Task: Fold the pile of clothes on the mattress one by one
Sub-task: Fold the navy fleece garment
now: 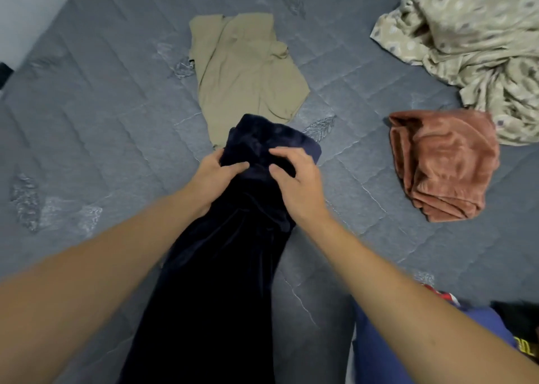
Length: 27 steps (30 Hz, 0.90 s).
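Observation:
A dark navy velvet garment (pixel 221 281) stretches from the bottom edge up to the middle of the grey quilted mattress (pixel 87 138). My left hand (pixel 214 176) grips its upper left edge, fingers tucked behind the cloth and thumb on top. On the upper right part my right hand (pixel 294 176) has its fingers curled into the fabric. The garment's top end overlaps the lower tip of a folded khaki garment (pixel 248 66).
A folded rust-brown fleece piece (pixel 443 162) lies to the right. A crumpled beige patterned cloth (pixel 478 48) fills the upper right corner. Blue, red and black clothes (pixel 437 319) are heaped at the bottom right. A pale wall (pixel 26 1) borders the mattress at upper left.

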Motion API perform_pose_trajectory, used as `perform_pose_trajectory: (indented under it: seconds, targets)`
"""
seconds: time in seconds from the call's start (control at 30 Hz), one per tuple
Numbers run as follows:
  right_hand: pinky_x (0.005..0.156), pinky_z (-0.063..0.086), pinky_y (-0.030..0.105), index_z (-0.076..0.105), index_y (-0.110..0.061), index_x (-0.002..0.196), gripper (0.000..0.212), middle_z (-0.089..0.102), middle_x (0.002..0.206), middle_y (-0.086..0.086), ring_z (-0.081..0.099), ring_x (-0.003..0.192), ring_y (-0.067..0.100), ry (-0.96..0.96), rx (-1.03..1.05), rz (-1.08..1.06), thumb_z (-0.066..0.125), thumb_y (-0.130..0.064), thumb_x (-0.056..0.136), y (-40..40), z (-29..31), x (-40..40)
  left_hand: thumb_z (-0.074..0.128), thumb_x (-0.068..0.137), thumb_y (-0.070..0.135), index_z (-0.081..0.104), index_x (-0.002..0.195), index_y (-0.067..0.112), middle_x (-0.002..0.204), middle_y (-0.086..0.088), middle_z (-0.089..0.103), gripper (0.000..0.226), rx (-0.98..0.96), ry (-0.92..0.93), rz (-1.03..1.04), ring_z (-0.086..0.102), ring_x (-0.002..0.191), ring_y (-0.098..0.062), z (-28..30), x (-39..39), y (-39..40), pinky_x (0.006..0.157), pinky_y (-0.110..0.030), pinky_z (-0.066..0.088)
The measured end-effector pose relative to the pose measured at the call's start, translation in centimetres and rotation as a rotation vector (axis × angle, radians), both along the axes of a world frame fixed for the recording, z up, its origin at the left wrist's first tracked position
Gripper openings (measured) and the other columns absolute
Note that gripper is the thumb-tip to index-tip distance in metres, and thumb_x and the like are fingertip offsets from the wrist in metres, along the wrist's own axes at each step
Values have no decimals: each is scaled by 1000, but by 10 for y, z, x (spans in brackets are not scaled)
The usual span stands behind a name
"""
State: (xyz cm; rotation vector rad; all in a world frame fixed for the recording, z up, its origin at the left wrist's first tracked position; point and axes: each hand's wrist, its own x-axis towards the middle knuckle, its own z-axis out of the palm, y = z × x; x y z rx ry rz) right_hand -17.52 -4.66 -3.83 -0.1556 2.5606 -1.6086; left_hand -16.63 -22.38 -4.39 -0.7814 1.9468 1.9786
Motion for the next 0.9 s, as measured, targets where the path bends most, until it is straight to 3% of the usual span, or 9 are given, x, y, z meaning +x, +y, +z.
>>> perform_pose_trajectory:
  seconds: [0.03,0.1,0.17,0.27,0.33,0.4,0.57,0.7,0.9]
  targets:
    - [112,43,44,64,-25,136,39,57,141,-8,47,135,14,119,217,-25,60,-27,97,-5,-10,0,71,96,16,61,134,18,118,-2,73,39,-92,-14,-6,72,101,-16,-10,-1,-12,83,-28,58]
    - [119,34,50,46,-31,154,54,39,160,-3,30,150,21,148,474,24,56,-38,102,-15,-32,0,64,97,14,49,142,20,127,-5,66,48,-383,-47,-25,66,111,-20,-27,-1,-30,91,-33,55]
    - [128,16,51,25,-37,163,66,16,172,1,8,159,25,121,635,178,49,-50,103,-24,-58,1,56,99,17,35,153,23,145,-9,51,58,-764,109,-114,52,130,-26,-38,2,-37,106,-41,46]
    - [129,3,55,11,-36,166,69,-1,175,1,-9,161,23,155,756,255,36,-52,104,-35,-93,3,38,108,45,18,164,35,171,-4,18,60,-1100,420,-604,16,157,-27,-62,9,-37,125,-46,22]
    - [128,3,56,10,-32,166,67,-2,175,3,-11,161,23,184,799,236,31,-51,106,-41,-111,3,21,108,57,2,165,40,174,3,-4,62,-1108,327,-832,-8,160,-22,-91,8,-41,130,-51,6]
    - [128,2,56,10,-32,166,64,-2,175,3,-12,160,22,202,831,219,29,-51,108,-44,-127,3,13,107,61,-6,164,38,173,5,-13,64,-1091,280,-848,-15,159,-19,-117,3,-47,129,-53,3]
    - [129,3,55,9,-33,166,64,-1,175,4,-10,161,23,206,832,185,29,-52,108,-49,-127,4,10,108,58,-5,165,34,173,1,-13,63,-1130,364,-843,-15,159,-22,-126,2,-52,129,-56,5]
    - [129,5,55,9,-31,167,64,-4,175,0,-11,160,20,144,735,147,33,-45,109,-44,-103,47,21,109,59,0,165,36,173,-6,-13,64,-1144,444,-759,-8,160,-30,-111,39,-59,128,-55,14]
    - [128,20,51,7,-30,167,81,-12,174,-2,-14,160,23,-44,705,191,54,-34,101,-25,-106,192,36,104,61,-7,164,38,172,-11,-17,78,-1039,218,-778,2,159,-38,-116,194,-79,123,-55,26]
